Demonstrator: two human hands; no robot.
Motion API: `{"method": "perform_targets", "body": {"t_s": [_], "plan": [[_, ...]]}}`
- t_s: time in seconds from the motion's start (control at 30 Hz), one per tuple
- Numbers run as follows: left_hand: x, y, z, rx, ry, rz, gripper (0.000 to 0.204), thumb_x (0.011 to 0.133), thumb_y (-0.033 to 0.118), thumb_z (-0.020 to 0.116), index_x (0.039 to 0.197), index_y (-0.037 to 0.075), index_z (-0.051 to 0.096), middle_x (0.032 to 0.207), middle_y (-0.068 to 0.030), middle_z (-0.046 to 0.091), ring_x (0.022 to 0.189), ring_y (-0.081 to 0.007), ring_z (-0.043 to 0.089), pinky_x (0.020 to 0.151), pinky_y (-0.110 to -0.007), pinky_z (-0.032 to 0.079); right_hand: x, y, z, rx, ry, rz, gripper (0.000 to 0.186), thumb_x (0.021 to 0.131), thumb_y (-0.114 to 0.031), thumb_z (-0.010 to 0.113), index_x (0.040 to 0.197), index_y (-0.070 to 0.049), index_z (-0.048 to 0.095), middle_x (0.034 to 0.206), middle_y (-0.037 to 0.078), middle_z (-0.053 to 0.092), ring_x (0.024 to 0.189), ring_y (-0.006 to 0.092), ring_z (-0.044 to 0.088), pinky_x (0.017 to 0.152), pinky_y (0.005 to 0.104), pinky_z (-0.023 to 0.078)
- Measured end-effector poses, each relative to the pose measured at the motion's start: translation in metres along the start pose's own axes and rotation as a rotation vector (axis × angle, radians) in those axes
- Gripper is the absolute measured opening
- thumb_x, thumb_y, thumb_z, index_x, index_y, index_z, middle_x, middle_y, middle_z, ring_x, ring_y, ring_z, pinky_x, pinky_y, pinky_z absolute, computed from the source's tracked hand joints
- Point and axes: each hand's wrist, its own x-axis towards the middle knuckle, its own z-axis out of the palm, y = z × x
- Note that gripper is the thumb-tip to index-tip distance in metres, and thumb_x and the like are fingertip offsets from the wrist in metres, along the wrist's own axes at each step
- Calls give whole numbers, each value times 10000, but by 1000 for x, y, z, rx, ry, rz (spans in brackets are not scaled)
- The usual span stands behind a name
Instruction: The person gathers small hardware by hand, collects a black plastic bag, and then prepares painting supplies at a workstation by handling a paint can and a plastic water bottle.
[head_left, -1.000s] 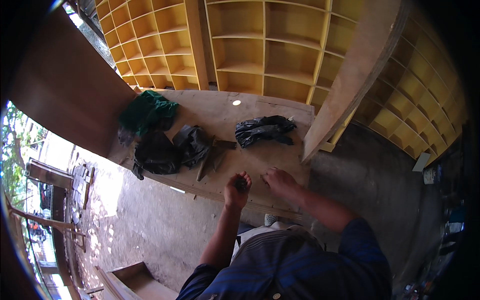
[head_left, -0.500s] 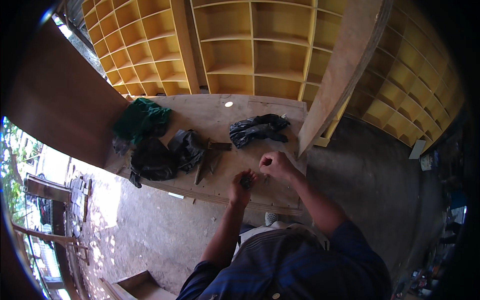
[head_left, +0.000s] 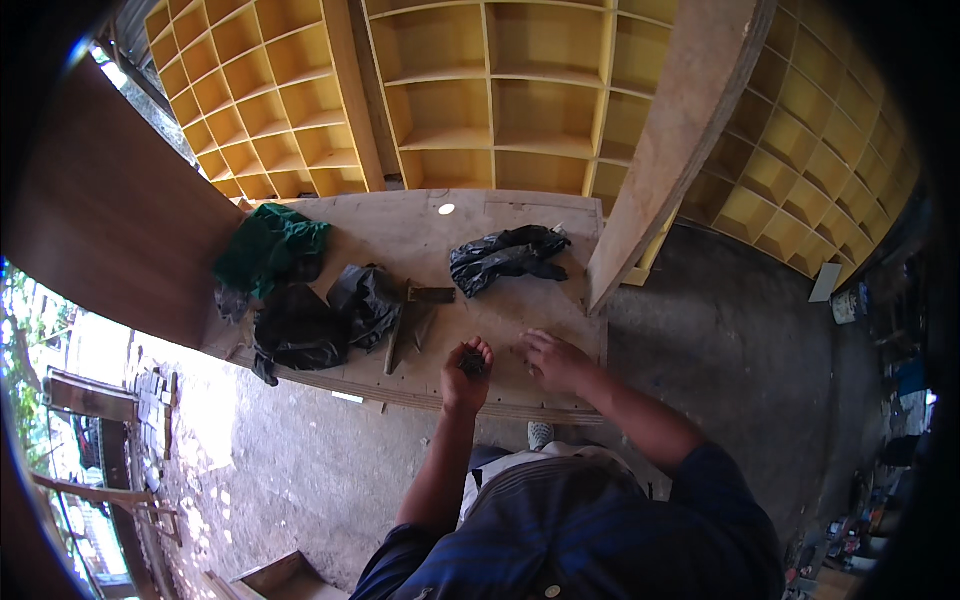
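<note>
Handful of small dark thin pieces [head_left: 473,363], maybe metal but too tiny to tell, sits in the upturned left hand [head_left: 457,380], just right of the dark-headed, wooden-handled hammer-like tool [head_left: 393,340], fingers curled up round the pile. Right hand [head_left: 555,362] is farther right of that tool, palm down, low over the pale brown plywood benchtop [head_left: 490,318], fingers loosely bent, can't tell if they pinch anything. Pieces likely light, stiff, easily spilled, maybe prickly: keep palm cupped, pick singly mid-length between thumb and fingertip.
</note>
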Motion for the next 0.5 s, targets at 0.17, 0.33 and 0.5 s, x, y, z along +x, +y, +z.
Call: {"method": "perform_targets", "body": {"t_s": [0.17,0.33,0.5], "plan": [[-5,0,0,28,-43,-9,291,1021,222,472,1074,-23,620,982,-125,667,932,-260,645,875,-359,545,1,-14,-11,-38,-154,-54,263,798,-103,598,1043,-56,682,1116,112,642,1093,278,613,911,392,542],[-8,-4,5,70,-54,-25,265,1017,197,479,1047,-23,624,982,-122,672,931,-250,656,879,-352,559,6,-10,-16,-58,-176,-125,139,797,-129,608,903,-66,672,955,94,660,978,286,653,825,418,553],[-9,-11,2,90,-38,-6,274,1016,200,477,1049,-29,624,982,-131,672,931,-259,659,877,-359,562,12,-2,-6,-17,-152,-21,121,807,-142,634,869,-46,672,893,145,670,881,352,666,807,447,546]]}}
